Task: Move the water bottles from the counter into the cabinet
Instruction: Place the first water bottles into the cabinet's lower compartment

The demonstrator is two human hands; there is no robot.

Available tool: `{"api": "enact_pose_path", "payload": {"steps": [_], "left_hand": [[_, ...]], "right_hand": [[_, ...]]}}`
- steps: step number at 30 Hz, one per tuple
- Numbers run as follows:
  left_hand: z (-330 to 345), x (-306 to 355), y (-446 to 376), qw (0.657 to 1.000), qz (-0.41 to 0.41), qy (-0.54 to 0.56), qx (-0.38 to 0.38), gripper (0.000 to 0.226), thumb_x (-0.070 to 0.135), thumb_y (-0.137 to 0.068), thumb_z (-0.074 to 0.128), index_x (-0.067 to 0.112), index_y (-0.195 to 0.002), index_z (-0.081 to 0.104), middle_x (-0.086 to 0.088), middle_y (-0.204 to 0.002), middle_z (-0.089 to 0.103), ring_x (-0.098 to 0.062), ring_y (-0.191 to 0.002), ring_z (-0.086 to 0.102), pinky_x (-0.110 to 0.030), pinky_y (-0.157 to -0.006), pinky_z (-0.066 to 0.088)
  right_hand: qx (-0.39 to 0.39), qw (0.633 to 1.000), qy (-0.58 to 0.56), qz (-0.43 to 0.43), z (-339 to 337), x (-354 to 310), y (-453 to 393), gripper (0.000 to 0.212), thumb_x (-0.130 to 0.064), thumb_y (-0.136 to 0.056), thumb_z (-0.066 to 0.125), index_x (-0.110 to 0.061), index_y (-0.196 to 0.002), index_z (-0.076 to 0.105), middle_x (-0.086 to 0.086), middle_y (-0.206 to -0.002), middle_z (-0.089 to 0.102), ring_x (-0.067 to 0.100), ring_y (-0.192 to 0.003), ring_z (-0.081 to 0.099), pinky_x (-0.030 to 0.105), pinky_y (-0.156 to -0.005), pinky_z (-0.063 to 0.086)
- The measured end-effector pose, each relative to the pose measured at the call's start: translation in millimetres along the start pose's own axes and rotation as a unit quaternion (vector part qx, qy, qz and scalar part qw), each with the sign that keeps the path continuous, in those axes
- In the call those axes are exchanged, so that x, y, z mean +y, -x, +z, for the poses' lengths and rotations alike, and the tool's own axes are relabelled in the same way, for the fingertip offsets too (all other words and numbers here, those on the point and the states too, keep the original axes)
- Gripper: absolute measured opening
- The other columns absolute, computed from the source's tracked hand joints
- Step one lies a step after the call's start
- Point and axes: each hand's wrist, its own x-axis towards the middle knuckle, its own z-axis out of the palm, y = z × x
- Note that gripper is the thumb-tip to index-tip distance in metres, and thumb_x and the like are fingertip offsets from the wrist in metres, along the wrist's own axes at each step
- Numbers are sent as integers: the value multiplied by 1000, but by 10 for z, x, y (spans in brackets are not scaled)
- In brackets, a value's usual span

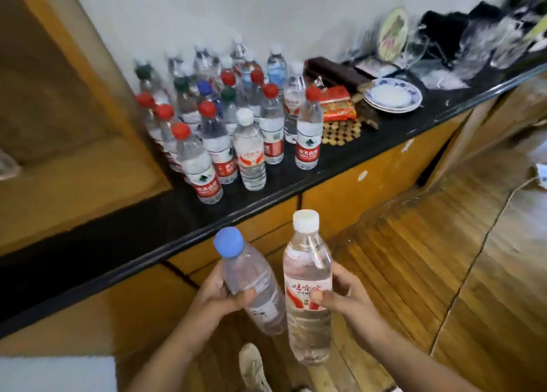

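The far right of the counter is smeared by motion blur: dark shapes and clear plastic or glass items (479, 48) there cannot be told apart, and an oval framed picture (392, 33) leaning at the wall is only roughly legible. The rear rows of the bottle cluster (225, 110) are also soft, so their labels and an exact count cannot be read. Both forearms are cut off by the bottom edge, and a pale shoe (253, 368) on the wooden floor (414, 273) is partly hidden behind the held bottles.

The left hand (217, 295) is wrapped around the middle of a blue-capped bottle (251, 285), thumb pressed across its front, the bottle tilted with its cap toward the counter. The right hand (344, 295) is closed around a white-capped bottle (307, 288) with a red-and-white label, held nearly upright. The two bottles touch side by side, in the air in front of the black counter (88, 252) and above the floor. Both look filled with clear water.

On the counter the remaining bottles stand upright, packed together against the white wall, with red, green, blue and white caps; all appear to hold clear water. To their right lie a red snack packet (337, 102) on a woven mat (342, 131), and stacked blue-patterned plates (393, 95). Wooden cabinet doors (349, 184) below the counter appear closed.
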Motion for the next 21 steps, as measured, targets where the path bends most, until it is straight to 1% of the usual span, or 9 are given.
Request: {"api": "enact_pose_path", "payload": {"steps": [3,5,7,10,14,16,18,20,21], "left_hand": [[-197,275,174,996,62,27,57,98,57,-27,88,14,-108,56,8,-93,74,-8,-89,69,-16,-67,52],[-394,456,265,990,102,27,90,95,60,-30,87,14,-108,59,6,-94,74,-10,-90,69,-17,-67,53],[-603,610,327,985,138,25,102,82,58,-40,85,20,-109,63,2,-103,72,-15,-97,68,-20,-71,53],[-1025,793,347,973,178,48,140,66,50,-45,84,24,-103,66,3,-99,73,-12,-94,68,-16,-70,52],[-1643,1009,240,952,212,97,200,76,54,-39,85,20,-104,64,4,-95,74,-11,-90,69,-16,-69,52],[-1985,1126,163,943,220,111,226,67,44,-40,86,20,-100,65,4,-93,74,-10,-87,69,-15,-68,52],[-2346,1244,74,935,226,117,249,47,25,-51,81,22,-95,66,7,-89,74,-7,-82,69,-13,-64,51],[-2675,1358,-6,929,232,109,268,47,8,-56,80,23,-97,63,10,-86,74,-3,-79,69,-12,-62,51],[-2806,1404,-44,926,235,103,277,47,8,-56,78,22,-98,61,11,-84,74,-1,-78,69,-12,-62,51]], "right_hand": [[-48,999,-5,-10,298,-264,-96,73,-55,-34,86,-26,-99,71,2,-103,73,20,-99,67,35,-87,51],[-78,997,6,-18,551,-438,-233,78,-60,-31,85,-26,-99,70,1,-104,72,21,-100,66,33,-87,53],[-111,993,11,-31,820,-599,-377,76,-60,-33,85,-28,-100,70,1,-106,72,21,-101,66,33,-88,53],[-163,985,14,-49,1284,-795,-633,72,-57,-37,86,-29,-101,70,1,-105,72,19,-100,67,29,-82,55],[-193,977,38,-82,1862,-937,-1065,79,-49,-41,86,-18,-111,64,7,-109,70,23,-104,65,36,-88,51],[-193,974,47,-104,2150,-996,-1305,78,-47,-42,87,-16,-109,64,7,-108,71,23,-102,66,32,-83,54],[-191,973,42,-119,2438,-1038,-1577,66,-38,-45,85,-16,-105,67,7,-105,72,23,-99,67,27,-77,54],[-192,973,34,-120,2705,-1076,-1824,60,-32,-49,81,-17,-106,67,6,-106,71,22,-101,66,25,-77,53],[-194,973,37,-122,2810,-1094,-1924,61,-32,-51,81,-17,-108,66,6,-108,70,22,-103,65,26,-78,53]]}}
